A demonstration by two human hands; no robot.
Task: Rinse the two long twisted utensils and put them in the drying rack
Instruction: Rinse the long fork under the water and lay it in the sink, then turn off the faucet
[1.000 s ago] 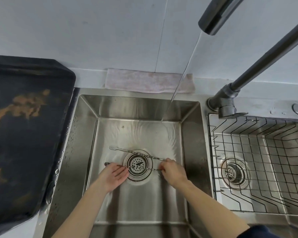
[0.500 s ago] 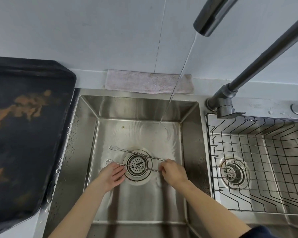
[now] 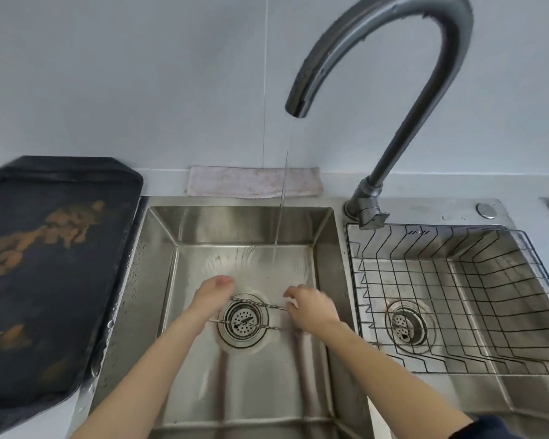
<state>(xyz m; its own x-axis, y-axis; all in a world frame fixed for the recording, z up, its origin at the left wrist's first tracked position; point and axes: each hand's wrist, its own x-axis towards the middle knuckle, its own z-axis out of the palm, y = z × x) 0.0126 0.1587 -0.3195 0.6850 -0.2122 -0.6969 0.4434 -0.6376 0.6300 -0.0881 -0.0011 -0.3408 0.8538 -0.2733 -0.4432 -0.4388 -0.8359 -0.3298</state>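
Water (image 3: 282,198) runs in a thin stream from the gooseneck faucet (image 3: 390,52) into the left sink basin (image 3: 244,375). Two twisted utensils lie across the drain strainer (image 3: 242,319): the far twisted utensil (image 3: 260,304) spans between both hands, the near twisted utensil (image 3: 267,327) passes under the wrists. Left hand (image 3: 211,296) and right hand (image 3: 313,307) curl over the far one's ends; actual grip, can't tell. Wire drying rack (image 3: 450,296) sits in the right basin.

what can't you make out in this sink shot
Head view only:
- Ends of both twisted utensils: covered by the left hand and right hand.
- Grip: fingers blurred, so whether either hand is closed on a utensil is unclear.
- Wire drying rack: right side cut off by the frame edge.
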